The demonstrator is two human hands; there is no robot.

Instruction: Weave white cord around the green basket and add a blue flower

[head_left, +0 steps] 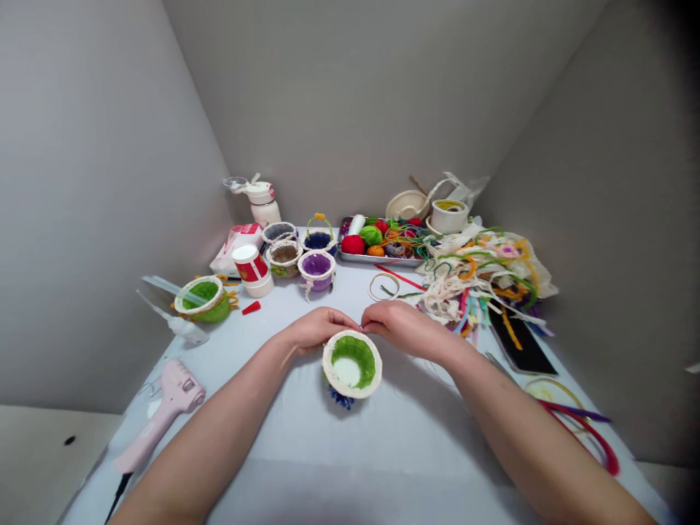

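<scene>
A small green-lined cup (354,348) with a thick white rim is tipped toward me in the middle of the table. Dark blue bead-like trim (342,398) hangs from its near side. My left hand (316,328) is closed at the cup's far left edge, its fingers partly hidden behind the rim. Just right of it, my right hand (402,327) has thumb and forefinger pinched close to the far edge of the rim. Whatever lies between those fingertips is too small to make out.
A pink glue gun (164,415), a white glue bottle (186,329) and another green cup (211,310) are at left. Several decorated cups and a metal tray (377,257) of yarn stand behind. Yarn scraps (464,284), a black phone (522,346) and scissors with red handles (593,437) lie right.
</scene>
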